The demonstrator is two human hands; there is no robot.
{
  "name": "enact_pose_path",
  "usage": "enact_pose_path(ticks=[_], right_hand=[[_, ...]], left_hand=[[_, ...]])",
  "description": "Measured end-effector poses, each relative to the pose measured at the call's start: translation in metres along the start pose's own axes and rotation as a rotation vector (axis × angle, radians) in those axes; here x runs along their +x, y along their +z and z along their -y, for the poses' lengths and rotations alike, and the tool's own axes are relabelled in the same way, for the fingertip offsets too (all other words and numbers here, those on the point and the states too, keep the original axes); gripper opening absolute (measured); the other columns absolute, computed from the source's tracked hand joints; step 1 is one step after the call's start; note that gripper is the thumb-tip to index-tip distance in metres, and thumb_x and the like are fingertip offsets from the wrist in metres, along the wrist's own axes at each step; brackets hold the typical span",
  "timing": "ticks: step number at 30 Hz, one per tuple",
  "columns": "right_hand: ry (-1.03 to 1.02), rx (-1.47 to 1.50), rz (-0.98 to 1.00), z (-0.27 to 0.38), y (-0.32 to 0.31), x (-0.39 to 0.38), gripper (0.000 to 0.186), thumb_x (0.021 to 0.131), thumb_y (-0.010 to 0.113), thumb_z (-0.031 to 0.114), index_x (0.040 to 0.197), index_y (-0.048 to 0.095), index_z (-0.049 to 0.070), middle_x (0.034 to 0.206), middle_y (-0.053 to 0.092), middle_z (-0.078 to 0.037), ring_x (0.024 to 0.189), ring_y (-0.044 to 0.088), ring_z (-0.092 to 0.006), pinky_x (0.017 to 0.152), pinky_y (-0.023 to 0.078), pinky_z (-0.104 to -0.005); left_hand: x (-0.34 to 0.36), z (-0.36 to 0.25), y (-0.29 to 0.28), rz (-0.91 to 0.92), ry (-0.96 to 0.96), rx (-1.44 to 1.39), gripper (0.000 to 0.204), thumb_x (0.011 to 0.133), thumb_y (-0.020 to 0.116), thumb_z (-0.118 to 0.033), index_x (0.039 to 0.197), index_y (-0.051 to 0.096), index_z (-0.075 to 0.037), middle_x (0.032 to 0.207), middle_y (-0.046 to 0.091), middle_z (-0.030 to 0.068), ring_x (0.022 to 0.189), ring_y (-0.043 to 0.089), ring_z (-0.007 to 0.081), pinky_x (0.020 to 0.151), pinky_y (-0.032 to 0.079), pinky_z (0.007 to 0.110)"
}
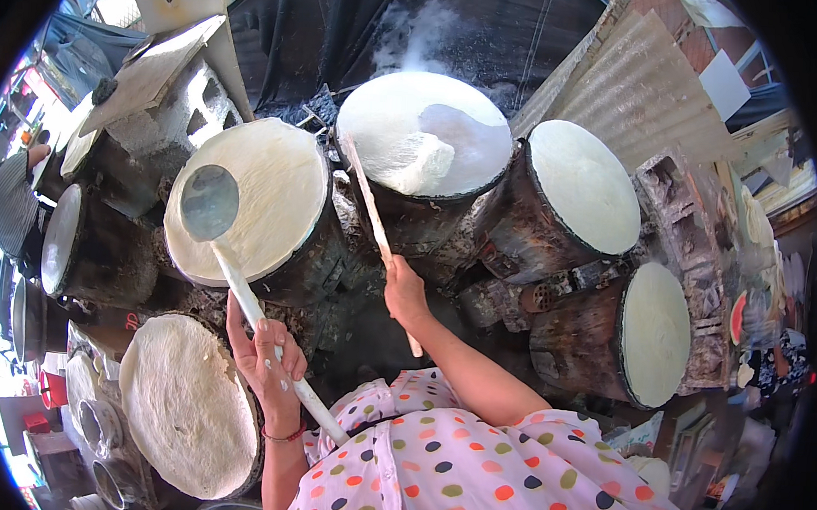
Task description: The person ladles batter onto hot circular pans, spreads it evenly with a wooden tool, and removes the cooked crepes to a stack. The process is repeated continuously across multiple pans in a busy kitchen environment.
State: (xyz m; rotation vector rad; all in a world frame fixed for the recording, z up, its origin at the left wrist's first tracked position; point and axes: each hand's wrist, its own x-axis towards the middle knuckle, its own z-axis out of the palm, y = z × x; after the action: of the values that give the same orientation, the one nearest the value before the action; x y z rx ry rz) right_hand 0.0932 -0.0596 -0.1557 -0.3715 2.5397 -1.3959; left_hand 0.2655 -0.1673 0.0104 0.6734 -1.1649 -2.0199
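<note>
Gripping a round-headed grey ladle (pixel 210 203) by its long pale handle, the left hand (pixel 269 360) points its index finger along the shaft; the head lies over the left drum (pixel 308 266), contact unclear. The right hand (pixel 406 294) is closed around a wooden stick (pixel 371 199), its tip by the rim of the steaming drum (pixel 410 223). More drums crowd both sides, with rubble (pixel 494 304) between them. Behind stand a concrete block (pixel 195 101), dark sheeting (pixel 285 50) and a corrugated panel (pixel 648 92).
</note>
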Motion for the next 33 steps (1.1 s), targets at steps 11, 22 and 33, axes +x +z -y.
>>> enact_pose_path(ticks=[11, 22, 33], right_hand=[[0.510, 0.636, 0.040, 0.001, -0.124, 0.015, 0.023, 0.100, 0.036, 0.024, 0.102, 0.051, 0.005, 0.060, 0.049, -0.005, 0.039, 0.047, -0.0143, 0.033, 0.045, -0.0304], [0.317, 0.150, 0.088, -0.039, -0.178, 0.008, 0.022, 0.099, 0.038, 0.023, 0.098, 0.054, 0.009, 0.054, 0.046, -0.003, 0.037, 0.045, -0.0135, 0.030, 0.039, -0.0306], [-0.025, -0.347, 0.085, -0.062, -0.195, 0.010, 0.013, 0.096, 0.045, 0.020, 0.095, 0.050, 0.008, 0.078, 0.060, -0.028, 0.080, 0.057, -0.0505, 0.065, 0.042, -0.0589]], left_hand=[[-0.001, 0.023, 0.037, 0.070, -0.020, -0.060, 0.053, 0.099, 0.050, -0.016, 0.147, 0.027, -0.017, 0.072, 0.045, 0.0005, 0.043, 0.037, 0.0037, 0.034, 0.030, 0.018], [-0.005, 0.040, 0.071, 0.067, -0.051, 0.003, 0.054, 0.100, 0.049, -0.018, 0.148, 0.026, -0.019, 0.073, 0.044, -0.0005, 0.046, 0.036, 0.0019, 0.036, 0.030, 0.016], [-0.003, 0.055, 0.089, 0.057, -0.063, 0.033, 0.054, 0.100, 0.050, -0.019, 0.148, 0.026, -0.020, 0.071, 0.044, -0.0008, 0.044, 0.035, 0.0024, 0.035, 0.030, 0.017]])
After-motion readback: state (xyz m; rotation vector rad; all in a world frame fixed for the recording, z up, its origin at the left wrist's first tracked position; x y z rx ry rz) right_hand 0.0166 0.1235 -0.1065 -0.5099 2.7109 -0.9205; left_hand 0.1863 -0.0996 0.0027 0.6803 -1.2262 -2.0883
